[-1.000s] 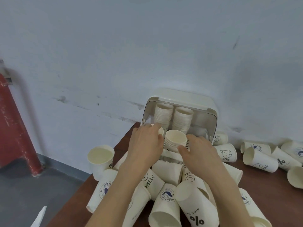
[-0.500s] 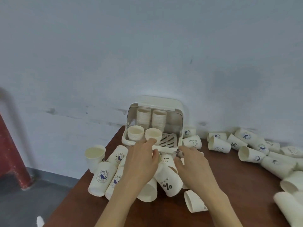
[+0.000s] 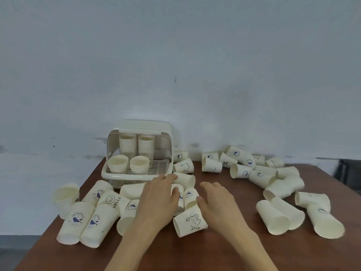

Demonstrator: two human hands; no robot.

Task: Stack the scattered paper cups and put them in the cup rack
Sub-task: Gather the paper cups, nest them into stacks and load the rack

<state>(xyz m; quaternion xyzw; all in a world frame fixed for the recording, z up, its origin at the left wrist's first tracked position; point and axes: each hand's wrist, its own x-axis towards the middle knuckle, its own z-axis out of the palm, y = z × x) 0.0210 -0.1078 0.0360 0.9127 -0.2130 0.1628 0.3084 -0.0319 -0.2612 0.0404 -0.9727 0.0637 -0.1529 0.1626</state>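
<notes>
On the brown table (image 3: 224, 249), the left hand (image 3: 156, 202) lies spread over toppled paper cups (image 3: 91, 218); the right hand (image 3: 218, 202) hovers relaxed, fingers loosely apart, holding nothing. Behind them, the cream cup rack (image 3: 136, 151) holds four cup stacks (image 3: 128, 146)

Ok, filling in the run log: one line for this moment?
left hand open over fallen cups | right hand open, empty | cup rack holds four stacks | cups scattered on table

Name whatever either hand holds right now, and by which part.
Nothing is clearly held. The left hand rests on lying paper cups; the right hand hovers open.
</notes>
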